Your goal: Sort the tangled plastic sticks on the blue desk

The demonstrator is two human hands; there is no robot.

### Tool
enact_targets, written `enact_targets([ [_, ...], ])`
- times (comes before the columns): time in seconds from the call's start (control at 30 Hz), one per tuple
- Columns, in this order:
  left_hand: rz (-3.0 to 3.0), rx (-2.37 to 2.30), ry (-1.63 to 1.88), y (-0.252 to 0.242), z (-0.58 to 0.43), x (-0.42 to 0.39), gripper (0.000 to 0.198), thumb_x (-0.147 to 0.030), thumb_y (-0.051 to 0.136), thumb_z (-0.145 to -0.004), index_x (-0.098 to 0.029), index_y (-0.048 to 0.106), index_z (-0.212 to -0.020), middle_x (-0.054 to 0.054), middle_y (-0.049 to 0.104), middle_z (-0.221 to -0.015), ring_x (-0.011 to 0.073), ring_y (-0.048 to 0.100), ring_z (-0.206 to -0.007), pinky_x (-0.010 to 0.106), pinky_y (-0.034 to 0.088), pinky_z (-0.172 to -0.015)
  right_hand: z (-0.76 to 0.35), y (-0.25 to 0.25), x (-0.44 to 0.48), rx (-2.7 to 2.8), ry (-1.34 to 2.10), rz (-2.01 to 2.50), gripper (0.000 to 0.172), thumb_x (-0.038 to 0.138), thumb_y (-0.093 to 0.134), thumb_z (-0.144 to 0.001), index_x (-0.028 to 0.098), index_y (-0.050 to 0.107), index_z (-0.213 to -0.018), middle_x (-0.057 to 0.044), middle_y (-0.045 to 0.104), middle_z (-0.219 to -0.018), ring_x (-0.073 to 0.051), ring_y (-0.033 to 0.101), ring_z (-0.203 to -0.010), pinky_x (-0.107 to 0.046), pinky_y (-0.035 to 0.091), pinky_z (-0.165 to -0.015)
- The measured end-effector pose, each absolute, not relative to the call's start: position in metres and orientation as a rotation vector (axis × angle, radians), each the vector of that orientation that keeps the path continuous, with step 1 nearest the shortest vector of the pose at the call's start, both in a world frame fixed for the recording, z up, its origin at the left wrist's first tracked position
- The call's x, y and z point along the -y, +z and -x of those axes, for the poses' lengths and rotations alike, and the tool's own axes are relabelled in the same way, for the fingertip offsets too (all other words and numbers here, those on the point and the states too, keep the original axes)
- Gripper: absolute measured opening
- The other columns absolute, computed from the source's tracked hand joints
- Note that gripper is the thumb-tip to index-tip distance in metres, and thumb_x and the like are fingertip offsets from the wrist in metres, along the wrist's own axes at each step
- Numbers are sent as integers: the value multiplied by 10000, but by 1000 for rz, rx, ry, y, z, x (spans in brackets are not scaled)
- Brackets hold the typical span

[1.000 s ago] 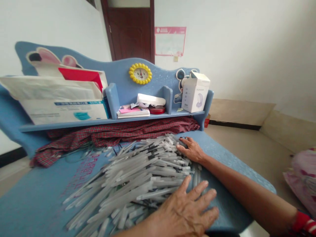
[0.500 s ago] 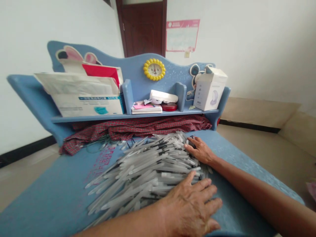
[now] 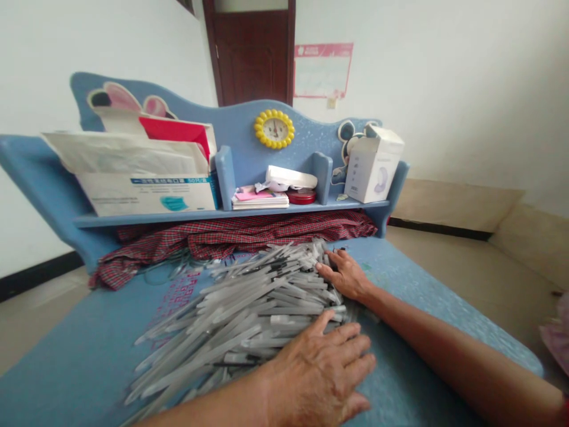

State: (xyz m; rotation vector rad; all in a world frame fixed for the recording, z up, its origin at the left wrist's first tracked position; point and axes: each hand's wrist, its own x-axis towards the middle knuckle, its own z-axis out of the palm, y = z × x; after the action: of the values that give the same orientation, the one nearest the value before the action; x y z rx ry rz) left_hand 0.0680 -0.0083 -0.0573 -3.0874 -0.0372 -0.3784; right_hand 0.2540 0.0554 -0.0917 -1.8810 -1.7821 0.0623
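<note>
A big heap of clear plastic pens point(image 3: 249, 308) lies across the blue desk top point(image 3: 427, 314). My left hand point(image 3: 320, 373) rests flat at the near right side of the heap, fingers spread and open, its thumb touching the pens. My right hand point(image 3: 344, 274) lies at the far right end of the heap, fingers slightly curled against the pen tips, holding nothing that I can see.
A red checked cloth point(image 3: 240, 237) is bunched under the desk's shelf point(image 3: 231, 212). On the shelf stand a flat mask box point(image 3: 146, 193), notebooks point(image 3: 260, 198), a red tin point(image 3: 301, 196) and a white carton point(image 3: 372, 163). A yellow clock point(image 3: 274, 128) is on the back panel. The desk's right edge drops to the floor.
Both hands have edged slightly left against the pen heap, bunching it tighter. The view has also shifted a little.
</note>
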Motion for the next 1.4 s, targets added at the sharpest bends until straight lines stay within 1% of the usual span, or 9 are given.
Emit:
enact_targets([
  [0.27,3141,33,-296,-51,-58,1,417,-407,363,-889,-212,456,-1246,50,546,-1248,216,423,-1196,412,238,-1013,-241,-91,-63,1711,61,1882,567,595,372,-809,177,558,-1144,-99,538,-984,-209,516,-945,-291,378,-826],
  [0.47,3151,66,-301,-51,-57,1,415,-402,394,-878,-204,471,-1233,66,570,-1214,229,440,-1180,438,248,-1009,-239,-89,-61,1657,141,1871,565,588,399,-802,192,546,-1177,-129,496,-1158,-242,479,-1071,-323,356,-898],
  [0.6,3124,59,-290,-51,-57,3,405,-397,395,-877,-191,484,-1215,76,569,-1215,233,429,-1193,441,248,-1014,-240,-87,-60,1615,198,1815,565,553,434,-801,188,511,-1226,-119,491,-1195,-227,476,-1088,-313,341,-926],
  [0.87,3072,48,-292,-50,-60,9,404,-380,356,-895,-171,466,-1223,94,516,-1279,243,394,-1228,453,260,-1014,-252,-82,-61,1502,236,1811,567,519,373,-840,116,510,-1214,-146,533,-1174,-221,504,-1065,-304,364,-898],
  [0.97,3056,42,-282,-52,-62,11,398,-371,333,-904,-166,463,-1219,99,506,-1288,241,385,-1235,459,261,-1011,-259,-83,-61,1473,239,1817,559,516,372,-841,115,524,-1199,-142,546,-1166,-219,515,-1052,-304,360,-905],
  [1.1,3018,60,-338,-57,-64,14,378,-375,355,-897,-158,499,-1170,106,524,-1265,243,406,-1214,461,267,-1004,-266,-85,-61,1440,246,1806,529,498,364,-850,123,537,-1179,-128,572,-1145,-213,526,-1039,-305,366,-897],
  [1.2,2988,69,-364,-58,-66,16,366,-383,364,-893,-158,518,-1137,102,536,-1248,237,421,-1199,458,271,-1000,-269,-85,-61,1416,248,1785,518,491,341,-859,120,553,-1151,-123,600,-1096,-204,552,-985,-298,385,-858],
  [1.3,2970,88,-374,-58,-66,20,355,-382,381,-888,-161,526,-1126,99,543,-1237,231,420,-1199,446,269,-1004,-269,-82,-58,1399,236,1754,511,496,300,-868,130,588,-1079,-106,624,-1035,-193,564,-931,-280,398,-811],
  [1.4,2963,102,-366,-57,-65,24,355,-379,383,-888,-166,518,-1137,95,546,-1234,227,418,-1203,436,270,-1006,-272,-80,-54,1387,219,1726,541,513,237,-873,144,620,-972,-80,646,-913,-186,570,-847,-264,408,-729],
])
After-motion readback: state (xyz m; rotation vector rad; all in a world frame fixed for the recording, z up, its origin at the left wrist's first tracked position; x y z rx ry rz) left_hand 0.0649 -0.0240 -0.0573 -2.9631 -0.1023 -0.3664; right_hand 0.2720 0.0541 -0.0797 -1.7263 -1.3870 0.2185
